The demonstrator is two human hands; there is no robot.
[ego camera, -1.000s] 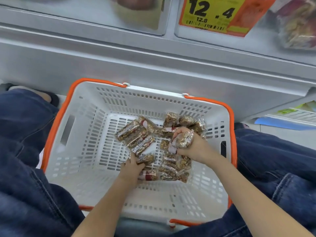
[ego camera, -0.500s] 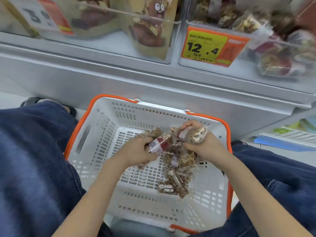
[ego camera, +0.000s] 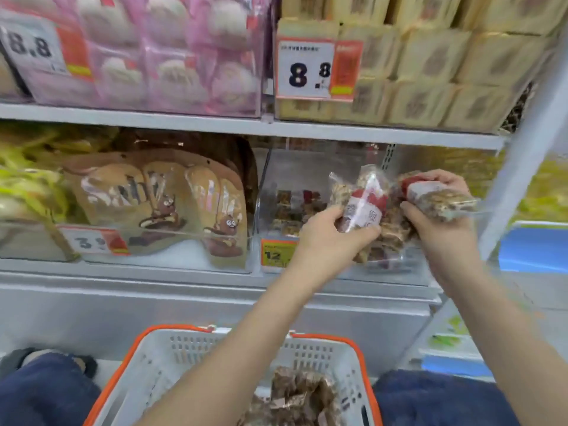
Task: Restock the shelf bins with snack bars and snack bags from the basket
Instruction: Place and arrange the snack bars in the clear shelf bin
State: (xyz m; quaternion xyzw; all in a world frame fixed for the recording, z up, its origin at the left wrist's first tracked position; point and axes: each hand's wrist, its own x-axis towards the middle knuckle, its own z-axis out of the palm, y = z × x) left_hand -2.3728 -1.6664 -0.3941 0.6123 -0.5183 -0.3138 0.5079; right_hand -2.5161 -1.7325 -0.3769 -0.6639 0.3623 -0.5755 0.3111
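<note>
Your left hand [ego camera: 330, 238] was closed on a bunch of bars [ego camera: 364, 204], fingers [ego camera: 359, 233] wrapped under the wrappers. Your right hand [ego camera: 439, 222] gripped another bar [ego camera: 439, 199], thumb on its near side. Both hands were up at the clear bin [ego camera: 307, 167] on the lower shelf [ego camera: 153, 269], right at its front wall, above the 12 tag [ego camera: 276, 252]. More bars [ego camera: 295, 207] sat inside the bin. Basket [ego camera: 172, 352] was below between your knees, leftover bars [ego camera: 295, 395] in it
</note>
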